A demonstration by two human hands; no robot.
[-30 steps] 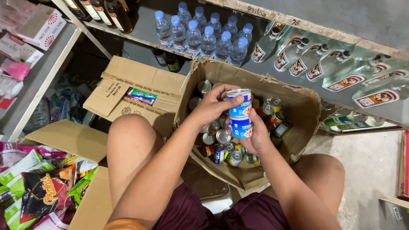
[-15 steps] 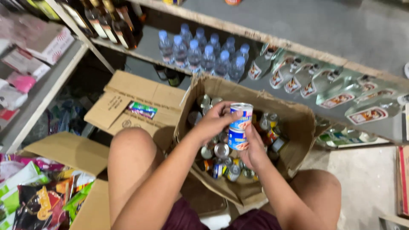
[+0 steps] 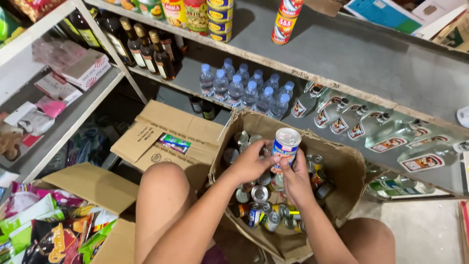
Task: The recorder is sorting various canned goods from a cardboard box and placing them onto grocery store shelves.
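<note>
Both my hands hold a stack of blue-and-white cans [image 3: 285,146] upright above an open cardboard box [image 3: 342,164]. My left hand [image 3: 250,164] grips the stack from the left, my right hand [image 3: 295,178] from the right and below. Several loose cans [image 3: 259,208] lie in the box under my hands. My bare knees frame the box on both sides.
A grey shelf [image 3: 351,63] above carries stacked tins [image 3: 219,17] and a red can [image 3: 286,19]. The lower shelf holds small water bottles [image 3: 244,90], dark bottles [image 3: 146,46] and clear bottles lying flat [image 3: 371,129]. A second open carton [image 3: 166,139] and snack bags [image 3: 53,230] sit left.
The hands have lifted the stacked cans slightly higher above the box, and the camera has tilted up, bringing the upper shelf with tins into view.
</note>
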